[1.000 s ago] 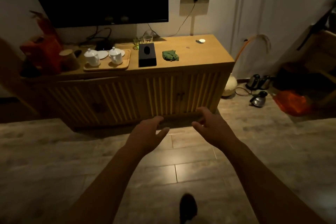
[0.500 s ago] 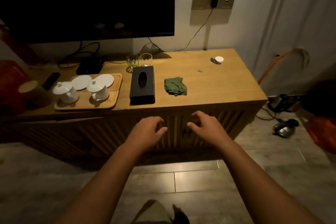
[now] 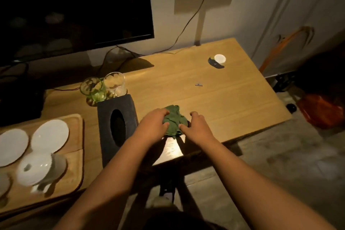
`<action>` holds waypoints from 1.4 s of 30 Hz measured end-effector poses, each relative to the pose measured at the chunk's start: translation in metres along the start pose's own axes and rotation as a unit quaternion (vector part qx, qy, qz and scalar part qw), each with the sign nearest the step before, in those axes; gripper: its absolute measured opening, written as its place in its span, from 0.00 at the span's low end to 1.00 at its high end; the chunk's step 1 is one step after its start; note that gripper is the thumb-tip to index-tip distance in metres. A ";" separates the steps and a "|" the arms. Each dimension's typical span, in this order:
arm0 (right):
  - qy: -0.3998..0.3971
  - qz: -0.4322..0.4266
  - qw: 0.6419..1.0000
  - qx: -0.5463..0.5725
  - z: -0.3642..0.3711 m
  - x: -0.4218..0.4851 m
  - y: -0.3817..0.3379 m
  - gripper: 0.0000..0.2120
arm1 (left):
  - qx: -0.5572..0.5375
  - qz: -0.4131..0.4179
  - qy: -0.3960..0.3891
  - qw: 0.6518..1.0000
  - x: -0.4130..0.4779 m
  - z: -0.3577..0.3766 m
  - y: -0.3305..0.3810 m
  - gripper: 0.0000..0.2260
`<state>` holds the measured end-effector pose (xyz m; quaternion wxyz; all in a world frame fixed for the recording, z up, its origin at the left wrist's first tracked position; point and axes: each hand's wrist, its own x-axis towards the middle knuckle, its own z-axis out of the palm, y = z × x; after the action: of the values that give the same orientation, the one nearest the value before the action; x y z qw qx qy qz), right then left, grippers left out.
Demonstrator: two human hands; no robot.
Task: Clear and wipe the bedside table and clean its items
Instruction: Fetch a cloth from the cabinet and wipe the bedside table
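The green cloth (image 3: 174, 117) lies near the front edge of the wooden table (image 3: 214, 99), at 3 o'clock from the black tissue box (image 3: 117, 127). The left hand (image 3: 153, 124) and right hand (image 3: 197, 127) both curl their fingers round it. A big wipe toward 11 o'clock could knock over the two glasses (image 3: 113, 84). Half a second ago both hands hung empty before the table.

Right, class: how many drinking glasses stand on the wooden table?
2. A green glass and a clear glass stand side by side just behind the black tissue box; more could hide in the dark under the screen.
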<state>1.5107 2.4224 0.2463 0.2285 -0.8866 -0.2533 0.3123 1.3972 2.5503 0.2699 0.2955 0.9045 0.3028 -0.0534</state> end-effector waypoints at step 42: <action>0.522 0.341 0.676 0.393 0.048 -0.611 0.322 0.11 | 0.025 0.508 -0.527 0.681 -0.395 0.291 0.377 0.04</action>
<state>1.1638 1.8255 0.2991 0.5287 -0.7589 0.3730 -0.0739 1.3192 1.9394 0.3292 0.3650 0.7489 -0.4106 -0.3705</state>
